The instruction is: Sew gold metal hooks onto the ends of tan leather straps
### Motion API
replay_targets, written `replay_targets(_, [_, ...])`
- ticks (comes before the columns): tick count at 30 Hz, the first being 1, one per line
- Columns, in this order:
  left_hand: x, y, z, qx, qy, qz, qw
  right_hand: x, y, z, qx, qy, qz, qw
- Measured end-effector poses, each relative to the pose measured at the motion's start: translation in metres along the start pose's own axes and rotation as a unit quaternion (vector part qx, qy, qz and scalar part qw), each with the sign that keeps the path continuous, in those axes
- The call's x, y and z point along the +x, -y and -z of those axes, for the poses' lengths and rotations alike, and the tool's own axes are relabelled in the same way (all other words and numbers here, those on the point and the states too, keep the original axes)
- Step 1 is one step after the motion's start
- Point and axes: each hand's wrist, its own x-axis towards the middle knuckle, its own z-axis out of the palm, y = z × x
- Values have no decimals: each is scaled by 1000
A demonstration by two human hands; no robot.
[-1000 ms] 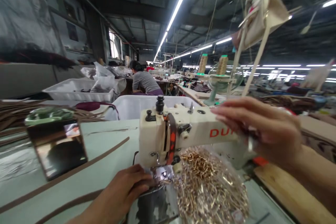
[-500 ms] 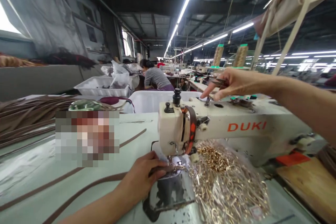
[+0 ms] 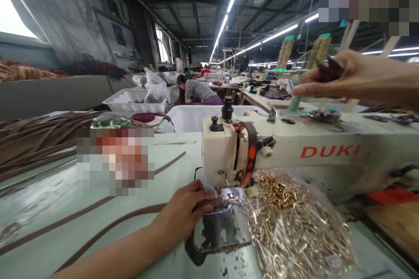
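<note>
Both hands are well apart. Left hand [image 3: 186,211] lies flat on the bench [image 3: 65,235], fingertips pressing the end of a narrow brown leather strap [image 3: 131,220] against the shiny metal plate under the presser foot [image 3: 225,198] of the cream enamel sewing machine [image 3: 327,152]. Right hand [image 3: 347,76] is raised above the machine's arm, fingers pinched on a small dark piece [image 3: 327,69] too blurred to name. Just right of the needle lies a crinkled clear plastic bag [image 3: 294,222] stuffed with small gold metal hooks. Another long strap [image 3: 98,202] runs across the smooth pale-green bench; a heap of brown straps [image 3: 36,139] lies at far left. White plastic tubs [image 3: 196,117] stand behind.
</note>
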Motion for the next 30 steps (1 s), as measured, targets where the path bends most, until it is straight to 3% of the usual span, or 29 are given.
replay_targets(4, [0, -1, 2, -12, 5, 8, 1000, -1, 26, -19, -104, -109, 25, 988])
replay_targets(7, [1, -2, 3, -30, 15, 1, 999, 6, 32, -26, -224, -177, 80, 955])
replay_targets(10, [2, -4, 3, -30, 20, 4, 999, 10, 21, -27, -343, -178, 144, 911])
replay_targets(13, [3, -7, 5, -29, 23, 1, 999, 12, 6, -28, -392, -173, 147, 891])
replay_targets(19, [4, -9, 28, -24, 45, 8, 999, 22, 2, -29, -302, -97, 155, 936])
replay_targets(24, [8, -4, 27, -28, 53, -24, 998, 19, 4, -23, -286, -122, 173, 934])
replay_targets(27, [15, -2, 24, -37, 73, -60, 995, 16, 2, -23, -290, -104, 154, 939])
replay_targets(30, [23, 1, 32, -31, 114, -78, 990, 14, 2, -21, -275, -82, 144, 947])
